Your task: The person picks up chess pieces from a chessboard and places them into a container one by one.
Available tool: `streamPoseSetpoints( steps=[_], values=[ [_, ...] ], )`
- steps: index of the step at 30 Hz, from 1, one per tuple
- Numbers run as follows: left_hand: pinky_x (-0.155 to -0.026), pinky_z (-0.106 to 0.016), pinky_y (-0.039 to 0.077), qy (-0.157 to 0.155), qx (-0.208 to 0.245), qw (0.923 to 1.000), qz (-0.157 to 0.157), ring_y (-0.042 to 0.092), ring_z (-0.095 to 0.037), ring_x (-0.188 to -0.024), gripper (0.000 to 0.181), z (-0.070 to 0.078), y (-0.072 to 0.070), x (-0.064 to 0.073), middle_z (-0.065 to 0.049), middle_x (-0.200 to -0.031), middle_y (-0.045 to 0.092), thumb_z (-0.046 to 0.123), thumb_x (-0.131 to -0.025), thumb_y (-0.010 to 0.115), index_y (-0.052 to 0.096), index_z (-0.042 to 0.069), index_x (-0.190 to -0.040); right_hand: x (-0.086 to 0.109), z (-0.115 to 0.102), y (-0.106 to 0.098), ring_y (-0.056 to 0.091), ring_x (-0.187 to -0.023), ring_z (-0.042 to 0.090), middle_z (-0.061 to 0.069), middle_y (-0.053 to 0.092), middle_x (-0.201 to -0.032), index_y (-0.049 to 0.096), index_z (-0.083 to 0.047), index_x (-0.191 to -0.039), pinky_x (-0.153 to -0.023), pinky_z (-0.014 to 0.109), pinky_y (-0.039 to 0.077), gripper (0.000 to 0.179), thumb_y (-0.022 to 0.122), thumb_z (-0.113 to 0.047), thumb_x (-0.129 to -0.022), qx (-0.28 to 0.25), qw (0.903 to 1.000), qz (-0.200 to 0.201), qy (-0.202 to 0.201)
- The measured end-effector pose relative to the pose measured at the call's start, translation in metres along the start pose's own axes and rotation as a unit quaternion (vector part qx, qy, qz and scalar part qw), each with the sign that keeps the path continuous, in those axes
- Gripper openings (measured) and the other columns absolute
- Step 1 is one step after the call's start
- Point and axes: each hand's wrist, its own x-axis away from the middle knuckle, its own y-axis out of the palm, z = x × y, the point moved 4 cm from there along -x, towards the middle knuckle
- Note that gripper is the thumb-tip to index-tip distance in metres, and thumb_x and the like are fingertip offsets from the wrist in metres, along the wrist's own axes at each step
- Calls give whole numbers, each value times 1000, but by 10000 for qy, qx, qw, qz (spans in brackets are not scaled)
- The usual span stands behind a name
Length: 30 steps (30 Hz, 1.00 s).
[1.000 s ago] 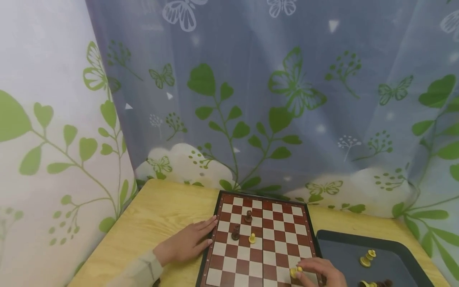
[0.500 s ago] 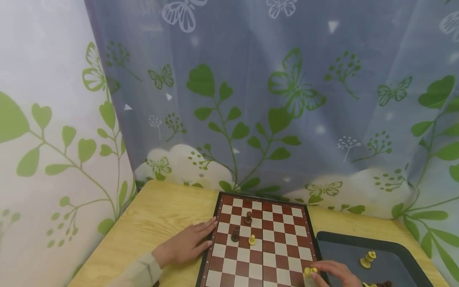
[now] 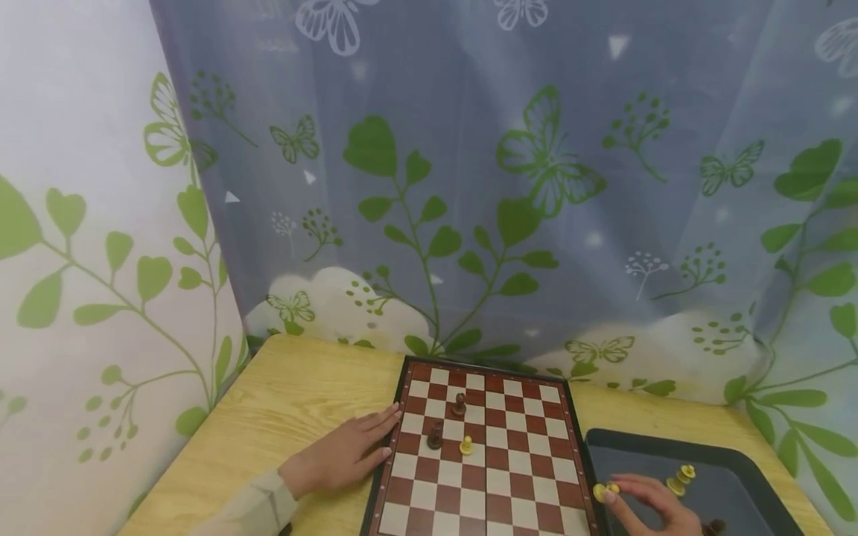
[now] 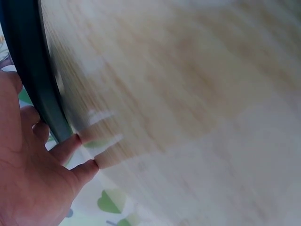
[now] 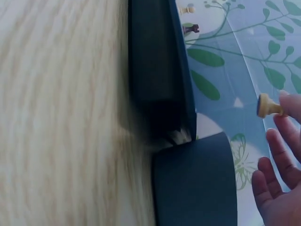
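Observation:
In the head view my right hand [image 3: 653, 505] pinches a yellow chess pawn [image 3: 601, 493] between thumb and fingertips, where the board's right edge meets the tray. The right wrist view shows this pawn [image 5: 268, 106] tilted sideways, its base pointing away from the fingers. My left hand [image 3: 342, 455] lies on the table with straight fingers, fingertips at the left edge of the red-and-white chessboard [image 3: 523, 476]. On the board stand a small yellow pawn [image 3: 466, 445] and two dark brown chess pieces, one nearer [image 3: 435, 435] and one farther back [image 3: 459, 404].
To the board's right sits a dark tray [image 3: 731, 455] holding a tall yellow chess piece [image 3: 681, 480] and a dark piece [image 3: 714, 527], partly hidden by the right hand. The wooden table [image 3: 302, 380] backs onto a curtain [image 3: 469, 186] printed with leaves and butterflies.
My right hand has moved rightward with the yellow pawn, from over the board's near right squares to the tray's left edge. The left hand and the pieces standing on the board stay put.

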Motion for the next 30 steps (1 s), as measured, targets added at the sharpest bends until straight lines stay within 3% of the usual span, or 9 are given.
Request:
streamPoseSetpoints(
  steps=[6,13,22,25,30],
  values=[
    [-114,-67,32,-17,-20,10000,-29,35,-36,-149,62,-2,7,3,-8,-169,21,44,-111,34,26,9,-162,-2,10,-7,57,-78,-16,-29,64,-86,80,-3,-97,-69,5,49,14,83,-7,-85,-307,9986,435,-14],
    [-117,-63,30,-100,-87,9999,1,32,-33,-151,62,-5,5,1,-4,-170,19,46,-111,33,24,12,-163,-13,19,-13,58,-77,-13,-27,65,-84,80,-4,-103,-66,7,47,18,80,-15,-90,-59,9996,19,276],
    [-115,-65,31,-86,3,9999,51,33,-37,-150,61,-7,2,3,-8,-169,21,42,-111,35,27,9,-162,-13,21,-14,51,-77,-20,-34,57,-83,81,-3,-98,-65,0,42,18,84,-15,-85,-110,9968,618,497],
    [-116,-65,32,-70,-11,9999,111,33,-36,-150,61,-7,1,2,-8,-169,22,43,-111,36,27,10,-162,-14,27,-12,46,-78,-23,-26,60,-88,80,-1,-100,-65,-1,40,23,83,-19,-86,-58,9962,629,601],
    [-116,-64,31,-105,-30,9999,13,32,-34,-151,62,-9,3,0,-5,-170,20,45,-111,34,25,12,-162,-17,38,-10,40,-81,-23,0,70,-103,79,-1,-105,-62,-1,37,28,80,-24,-89,174,9953,474,823]
  ],
)
